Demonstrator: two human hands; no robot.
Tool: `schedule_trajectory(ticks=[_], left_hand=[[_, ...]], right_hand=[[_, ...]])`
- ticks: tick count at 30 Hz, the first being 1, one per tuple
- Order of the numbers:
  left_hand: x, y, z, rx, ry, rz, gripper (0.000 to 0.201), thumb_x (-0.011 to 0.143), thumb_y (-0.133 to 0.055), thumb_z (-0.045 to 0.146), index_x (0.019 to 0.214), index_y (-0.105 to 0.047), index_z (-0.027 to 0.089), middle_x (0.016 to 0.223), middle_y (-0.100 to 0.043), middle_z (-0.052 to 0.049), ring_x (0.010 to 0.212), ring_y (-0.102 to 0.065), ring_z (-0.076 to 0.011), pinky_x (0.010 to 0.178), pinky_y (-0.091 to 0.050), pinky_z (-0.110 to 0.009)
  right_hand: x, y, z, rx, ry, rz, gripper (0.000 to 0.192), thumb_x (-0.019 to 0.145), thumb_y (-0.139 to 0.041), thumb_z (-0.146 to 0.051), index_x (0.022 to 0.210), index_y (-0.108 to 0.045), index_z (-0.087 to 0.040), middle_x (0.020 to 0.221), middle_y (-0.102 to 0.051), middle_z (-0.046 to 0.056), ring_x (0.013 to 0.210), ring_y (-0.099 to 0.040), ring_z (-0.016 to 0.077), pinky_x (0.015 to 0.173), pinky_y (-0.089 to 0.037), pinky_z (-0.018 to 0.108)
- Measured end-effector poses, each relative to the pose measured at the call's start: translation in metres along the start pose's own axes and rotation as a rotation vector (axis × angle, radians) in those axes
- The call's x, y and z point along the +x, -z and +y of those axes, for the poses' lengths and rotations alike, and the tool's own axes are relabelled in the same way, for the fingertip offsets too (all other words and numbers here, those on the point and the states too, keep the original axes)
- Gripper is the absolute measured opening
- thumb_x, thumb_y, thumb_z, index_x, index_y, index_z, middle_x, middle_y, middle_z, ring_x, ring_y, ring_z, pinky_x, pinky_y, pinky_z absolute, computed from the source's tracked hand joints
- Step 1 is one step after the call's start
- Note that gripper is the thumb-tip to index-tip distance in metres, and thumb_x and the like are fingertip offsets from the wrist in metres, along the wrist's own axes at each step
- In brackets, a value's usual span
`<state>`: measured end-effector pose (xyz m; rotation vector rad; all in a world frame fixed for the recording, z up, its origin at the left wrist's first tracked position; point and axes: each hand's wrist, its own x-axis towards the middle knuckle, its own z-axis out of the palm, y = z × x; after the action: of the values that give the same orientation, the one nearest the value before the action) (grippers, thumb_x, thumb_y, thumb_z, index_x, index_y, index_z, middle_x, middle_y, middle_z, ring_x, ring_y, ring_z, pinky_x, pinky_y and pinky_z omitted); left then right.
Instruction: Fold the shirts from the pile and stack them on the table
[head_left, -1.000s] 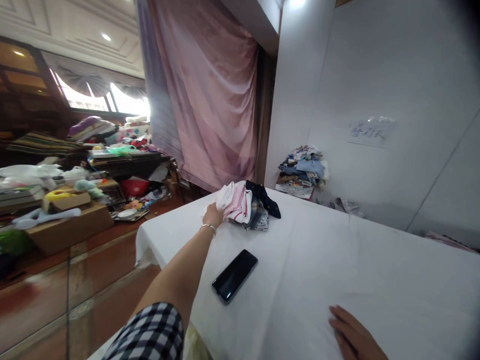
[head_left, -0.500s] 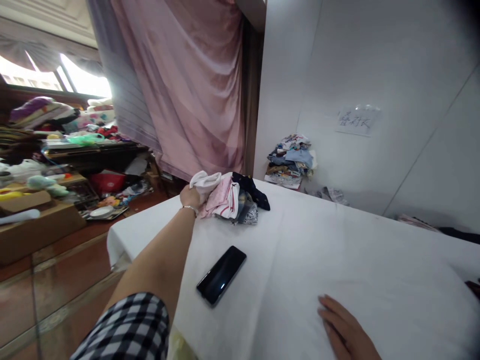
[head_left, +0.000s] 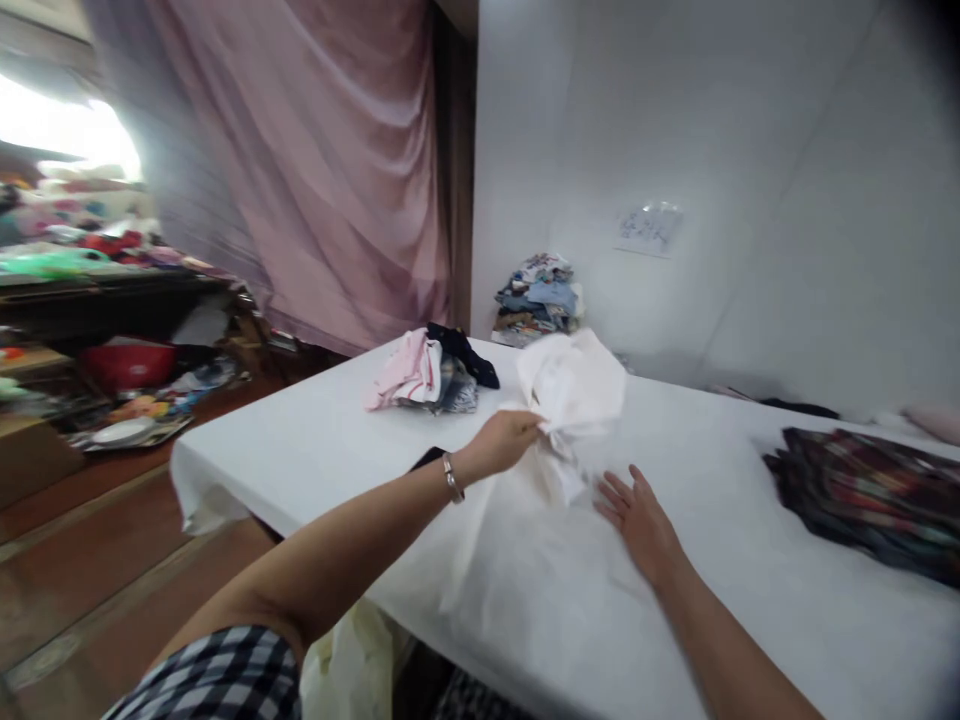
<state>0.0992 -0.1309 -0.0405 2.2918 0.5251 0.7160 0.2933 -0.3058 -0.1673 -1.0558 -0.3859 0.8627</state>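
My left hand, with a bracelet at the wrist, grips a white garment by one edge. The cloth hangs bunched and slightly blurred over the table; what kind of garment it is does not show. My right hand is open just right of the cloth, fingers spread and apparently not touching it. Farther back lies a small pile of clothes in pink, white, grey and navy. The dark phone is mostly hidden behind my left forearm.
Dark plaid clothes lie at the table's right. The white-covered table meets a white wall, where a taller clothes stack stands. A pink curtain hangs behind. A pale plastic bag is below the near edge.
My left hand has drawn the white garment off the clothes pile toward the right and nearer. My right hand has risen beside it. The view has turned right, bringing the plaid clothes into sight.
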Motion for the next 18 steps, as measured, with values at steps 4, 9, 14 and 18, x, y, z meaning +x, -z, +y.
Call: schedule_trajectory(ticks=[4, 9, 14, 18], left_hand=[[-0.034, -0.064, 0.0, -0.1, 0.19, -0.118, 0.025, 0.081, -0.045, 0.025, 0.076, -0.069, 0.02, 0.07, -0.069, -0.001, 0.068, -0.062, -0.0168, 0.063, -0.047, -0.026], [-0.028, -0.065, 0.003, -0.296, 0.262, 0.118, 0.027, 0.079, -0.046, 0.026, 0.086, -0.07, 0.019, 0.085, -0.073, -0.002, 0.085, -0.064, -0.0187, 0.078, -0.051, -0.03], [-0.01, -0.06, 0.028, -0.467, 0.135, 0.332, 0.03, 0.081, -0.051, 0.031, 0.1, -0.071, 0.018, 0.103, -0.073, -0.005, 0.101, -0.065, -0.021, 0.095, -0.048, -0.034], [-0.024, -0.1, 0.055, -0.326, -0.047, -0.058, 0.03, 0.081, -0.055, 0.028, 0.105, -0.072, 0.023, 0.117, -0.071, -0.004, 0.111, -0.064, -0.023, 0.101, -0.047, -0.036]], right_hand=[[0.001, 0.007, -0.014, 0.188, -0.099, -0.005, 0.028, 0.076, -0.068, -0.035, 0.102, -0.066, -0.023, 0.109, -0.072, 0.006, 0.099, -0.068, 0.0226, 0.085, -0.057, 0.039], [0.001, 0.014, -0.019, 0.255, -0.103, 0.016, 0.017, 0.078, -0.067, -0.038, 0.084, -0.065, -0.022, 0.088, -0.073, 0.006, 0.097, -0.068, 0.0229, 0.086, -0.056, 0.038], [0.001, 0.022, -0.026, 0.398, -0.062, -0.178, 0.027, 0.078, -0.067, -0.049, 0.091, -0.066, -0.025, 0.108, -0.073, 0.008, 0.109, -0.065, 0.0254, 0.082, -0.056, 0.039], [0.005, 0.03, -0.032, 0.288, -0.001, -0.235, 0.029, 0.077, -0.066, -0.049, 0.093, -0.069, -0.026, 0.1, -0.075, 0.004, 0.1, -0.068, 0.0253, 0.083, -0.056, 0.041]])
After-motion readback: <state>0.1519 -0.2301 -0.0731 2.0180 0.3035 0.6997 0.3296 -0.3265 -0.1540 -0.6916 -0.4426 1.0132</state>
